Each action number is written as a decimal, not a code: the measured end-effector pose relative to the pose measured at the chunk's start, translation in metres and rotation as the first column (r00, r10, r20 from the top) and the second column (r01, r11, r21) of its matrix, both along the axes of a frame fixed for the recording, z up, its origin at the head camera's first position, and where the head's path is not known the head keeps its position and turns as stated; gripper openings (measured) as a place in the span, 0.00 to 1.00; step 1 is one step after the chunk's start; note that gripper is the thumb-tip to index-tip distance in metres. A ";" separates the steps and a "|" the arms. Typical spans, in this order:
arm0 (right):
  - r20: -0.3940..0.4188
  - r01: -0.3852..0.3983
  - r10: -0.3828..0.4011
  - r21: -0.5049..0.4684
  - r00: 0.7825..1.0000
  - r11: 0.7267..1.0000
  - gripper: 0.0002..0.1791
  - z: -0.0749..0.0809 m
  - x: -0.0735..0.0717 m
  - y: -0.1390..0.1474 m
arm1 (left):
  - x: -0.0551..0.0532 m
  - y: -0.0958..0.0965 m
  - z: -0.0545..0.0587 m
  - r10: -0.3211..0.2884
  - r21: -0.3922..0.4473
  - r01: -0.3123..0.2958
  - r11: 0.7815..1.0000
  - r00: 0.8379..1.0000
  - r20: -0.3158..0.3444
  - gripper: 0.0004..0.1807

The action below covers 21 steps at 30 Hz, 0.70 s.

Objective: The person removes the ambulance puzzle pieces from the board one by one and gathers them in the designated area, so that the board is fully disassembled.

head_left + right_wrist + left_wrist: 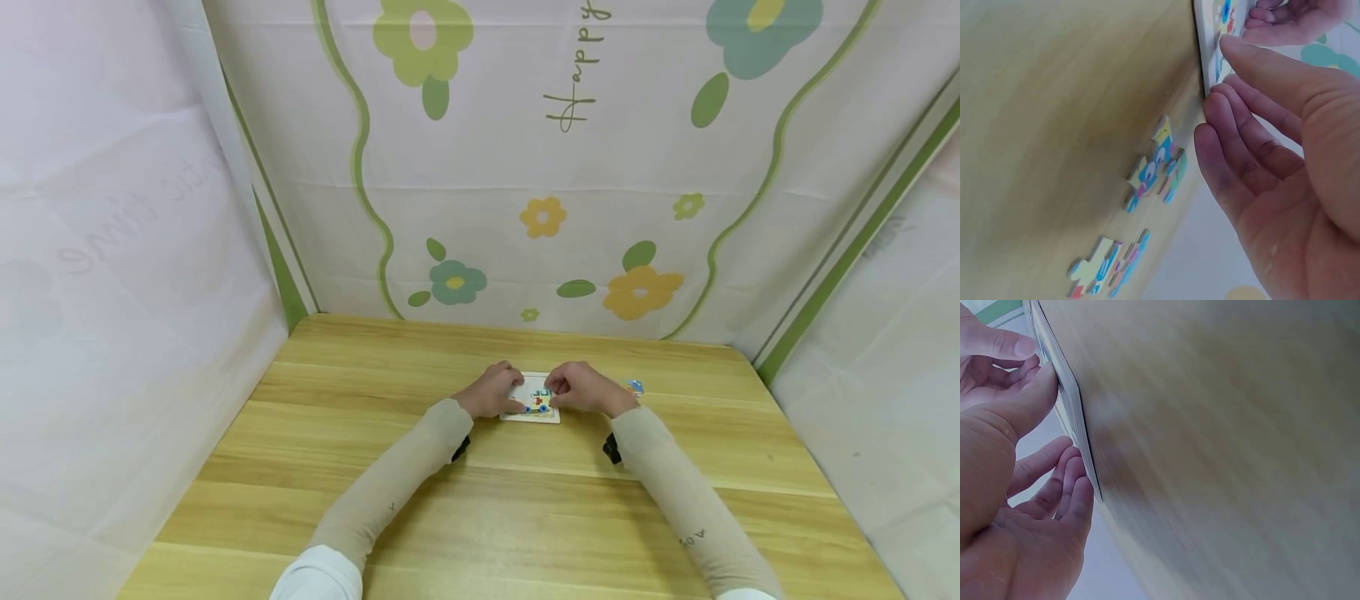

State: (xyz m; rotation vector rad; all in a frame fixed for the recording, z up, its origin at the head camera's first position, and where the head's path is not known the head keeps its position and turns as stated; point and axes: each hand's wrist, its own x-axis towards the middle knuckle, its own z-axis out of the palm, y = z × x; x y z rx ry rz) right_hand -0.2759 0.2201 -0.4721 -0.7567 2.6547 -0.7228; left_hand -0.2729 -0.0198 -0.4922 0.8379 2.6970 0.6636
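A small white-framed puzzle board [529,420] lies on the table with a vehicle picture [540,400] in yellow, red and blue partly assembled in it. My left hand [491,390] holds the board at its left side, thumb over the picture and fingers at the frame's edge [1089,464]. From the right my right hand [588,388] reaches over the board. Its thumb [1260,62] touches down near the picture's right part, and the other fingertips [1216,106] meet the frame's edge. Nothing shows between them.
Several loose puzzle pieces lie to the right of the board, among them a blue one with eyes [1152,167] and a pale one [1090,269]. The wooden table [525,517] ends against flowered cloth walls [480,167] at the back and sides.
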 end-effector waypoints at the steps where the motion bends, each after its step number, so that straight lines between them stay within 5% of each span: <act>1: -0.011 -0.002 0.002 0.007 1.000 1.000 0.12 0.000 0.000 0.000 | 0.000 0.000 0.000 0.000 0.000 0.000 1.000 1.000 0.001 0.29; 21: -0.046 -0.033 0.034 0.009 0.998 0.999 0.12 0.000 0.005 -0.003 | 0.005 0.022 0.001 -0.022 0.008 0.023 1.000 0.999 -0.046 0.26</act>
